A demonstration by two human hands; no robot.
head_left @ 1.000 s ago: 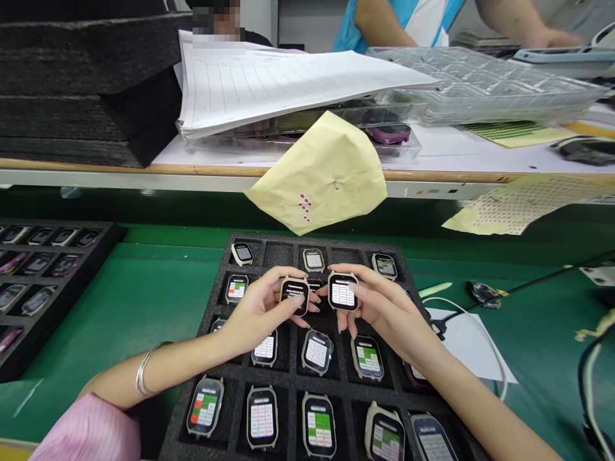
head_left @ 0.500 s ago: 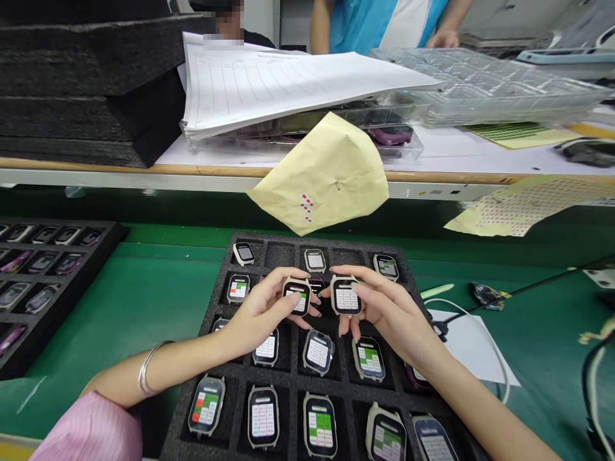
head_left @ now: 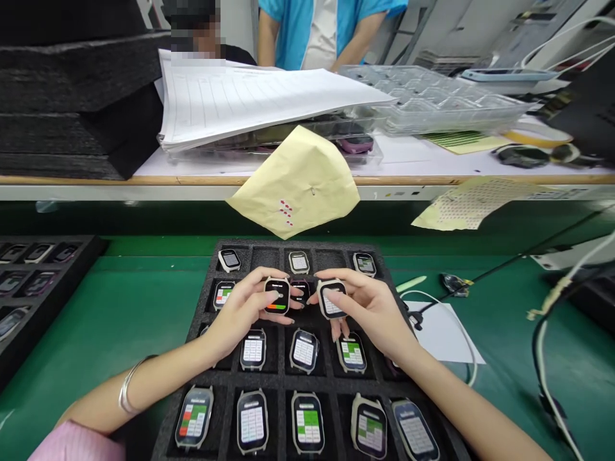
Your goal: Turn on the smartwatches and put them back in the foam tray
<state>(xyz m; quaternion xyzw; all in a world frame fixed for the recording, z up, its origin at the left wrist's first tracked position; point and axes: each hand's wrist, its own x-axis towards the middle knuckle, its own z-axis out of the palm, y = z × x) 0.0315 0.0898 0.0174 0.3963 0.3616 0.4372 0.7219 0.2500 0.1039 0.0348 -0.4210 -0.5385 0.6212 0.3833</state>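
My left hand (head_left: pixel 250 301) grips a smartwatch case (head_left: pixel 277 295) without a strap, its thumb on the screen. That screen is dark, with small text on top and an orange and green band low down. In my right hand (head_left: pixel 368 301) is a second smartwatch (head_left: pixel 331 301), a light-rimmed one showing a white grid, with the thumb over its face. Both are held above a black foam tray (head_left: pixel 283 381) whose compartments hold several similar watches. One lit watch (head_left: pixel 307 422) at the front shows green and white cells; another (head_left: pixel 195 416) has red and green ones.
Another foam tray (head_left: pixel 91 246) of watches lies at the left. Behind stands a shelf (head_left: pixel 192 192) with black foam blocks (head_left: pixel 52 115), paper sheets (head_left: pixel 269 96) and clear plastic trays (head_left: pixel 432 105). Cables (head_left: pixel 542 346) and white paper (head_left: pixel 442 330) are at the right. A person in blue (head_left: pixel 288 32) stands beyond.
The left watch's screen has gone from a white and green grid to a dark page with a coloured band. The view has shifted to the right; both hands still hold their watches.
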